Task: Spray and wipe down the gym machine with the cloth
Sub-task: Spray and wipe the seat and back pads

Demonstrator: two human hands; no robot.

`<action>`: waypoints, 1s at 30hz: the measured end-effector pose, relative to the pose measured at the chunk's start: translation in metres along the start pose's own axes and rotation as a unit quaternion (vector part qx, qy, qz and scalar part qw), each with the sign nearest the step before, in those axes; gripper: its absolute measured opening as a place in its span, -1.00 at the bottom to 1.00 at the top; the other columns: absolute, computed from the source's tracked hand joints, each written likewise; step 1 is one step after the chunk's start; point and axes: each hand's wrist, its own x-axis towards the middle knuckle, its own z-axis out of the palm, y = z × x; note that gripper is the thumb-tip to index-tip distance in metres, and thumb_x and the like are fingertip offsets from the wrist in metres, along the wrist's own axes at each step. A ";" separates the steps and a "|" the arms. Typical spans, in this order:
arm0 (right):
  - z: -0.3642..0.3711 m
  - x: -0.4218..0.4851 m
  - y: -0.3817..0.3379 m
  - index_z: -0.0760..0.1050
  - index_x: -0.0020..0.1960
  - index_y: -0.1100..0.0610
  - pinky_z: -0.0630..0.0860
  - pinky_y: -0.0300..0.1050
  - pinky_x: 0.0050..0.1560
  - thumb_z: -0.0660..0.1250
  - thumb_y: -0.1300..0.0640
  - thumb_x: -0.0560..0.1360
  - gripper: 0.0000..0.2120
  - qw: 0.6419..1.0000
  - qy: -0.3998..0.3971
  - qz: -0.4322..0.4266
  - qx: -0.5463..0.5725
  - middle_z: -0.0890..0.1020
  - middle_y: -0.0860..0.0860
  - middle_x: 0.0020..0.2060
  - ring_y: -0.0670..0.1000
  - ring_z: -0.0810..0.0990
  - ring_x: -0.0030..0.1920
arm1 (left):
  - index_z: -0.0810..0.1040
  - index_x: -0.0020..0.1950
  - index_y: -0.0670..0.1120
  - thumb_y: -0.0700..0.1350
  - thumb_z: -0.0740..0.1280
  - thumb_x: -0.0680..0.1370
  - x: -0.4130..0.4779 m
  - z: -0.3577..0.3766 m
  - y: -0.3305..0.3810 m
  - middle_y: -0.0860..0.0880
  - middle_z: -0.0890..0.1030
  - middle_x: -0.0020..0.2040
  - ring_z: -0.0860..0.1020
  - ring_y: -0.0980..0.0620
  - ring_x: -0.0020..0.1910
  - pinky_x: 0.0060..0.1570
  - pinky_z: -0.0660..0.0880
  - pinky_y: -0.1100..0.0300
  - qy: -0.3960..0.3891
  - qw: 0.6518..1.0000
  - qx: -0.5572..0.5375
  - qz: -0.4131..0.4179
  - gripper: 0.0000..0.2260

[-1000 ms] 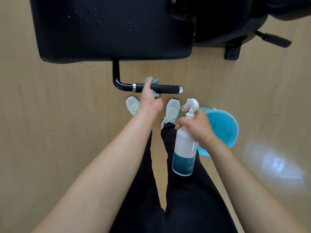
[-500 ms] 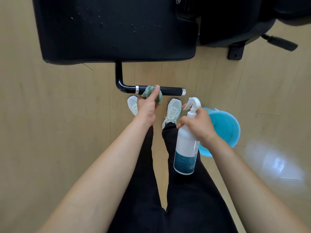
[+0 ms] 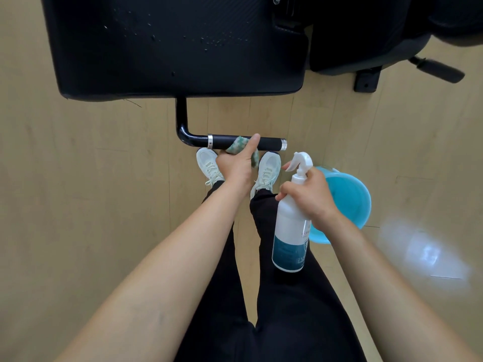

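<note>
At the bottom of the frame two bare forearms reach forward over black trousers. On the right of centre, the right hand has its grip closed around the neck of a white spray bottle, which hangs roughly upright with a teal label band near its base; the white nozzle points toward the upper left of the frame, and one finger lies at the trigger. Just behind that hand, on the wooden floor, stands a light blue bucket, partly hidden by the wrist.

Near the middle of the frame the left hand has its grip closed on a green cloth, pressing it against the black handle of the gym machine. The thumb lies across the top of the bar and the cloth bunches around the bar beneath it, between the silver ring on the left and the silver end cap on the right. Two white sneakers show on the floor below the handle.

Farther up, the handle bends and rises to a large black padded seat filling the upper part of the frame; small droplets are scattered over its surface. At the upper right a dark frame part and a black foot rest on the floor.
</note>
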 end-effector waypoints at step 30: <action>-0.054 0.005 0.027 0.55 -0.03 -0.07 0.46 -0.06 -0.15 0.47 0.34 0.33 -0.63 0.999 0.043 0.020 0.006 0.57 -0.18 -0.44 -0.04 0.52 -0.25 | 0.47 0.00 -0.12 0.03 0.66 0.38 -0.022 0.082 -0.036 -0.02 0.66 -0.23 0.61 0.16 -0.40 -0.38 0.49 0.33 0.035 0.996 0.002 -0.081 -0.55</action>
